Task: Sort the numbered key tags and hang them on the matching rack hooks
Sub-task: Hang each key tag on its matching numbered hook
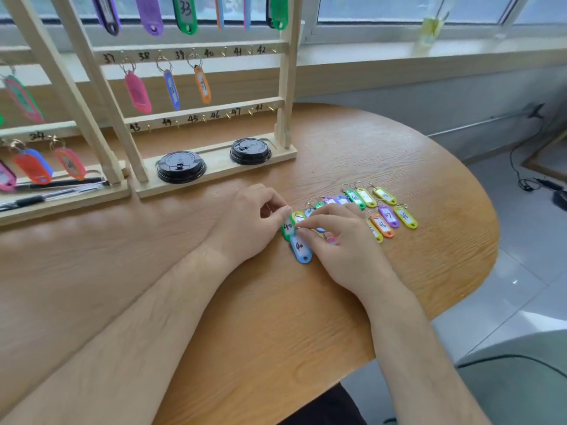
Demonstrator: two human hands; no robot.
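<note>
Several coloured numbered key tags (383, 210) lie in rows on the wooden table (276, 317). My left hand (245, 222) pinches the top of a green tag marked 40 (287, 229). My right hand (340, 243) pinches the ring of a blue tag marked 40 (300, 248) right beside it. The wooden rack (199, 115) stands at the back with numbered hooks. Pink (137, 92), blue (171, 88) and orange (202, 84) tags hang under 37, 38 and 39. The hook at 40 (224, 53) is bare.
Two black cup lids (181, 166) (250, 151) sit on the rack's base. A second rack (40, 167) with hung tags and pens stands at the left. The table's rounded edge falls off to the right, above a tiled floor with cables. A drink glass (431, 29) stands on the sill.
</note>
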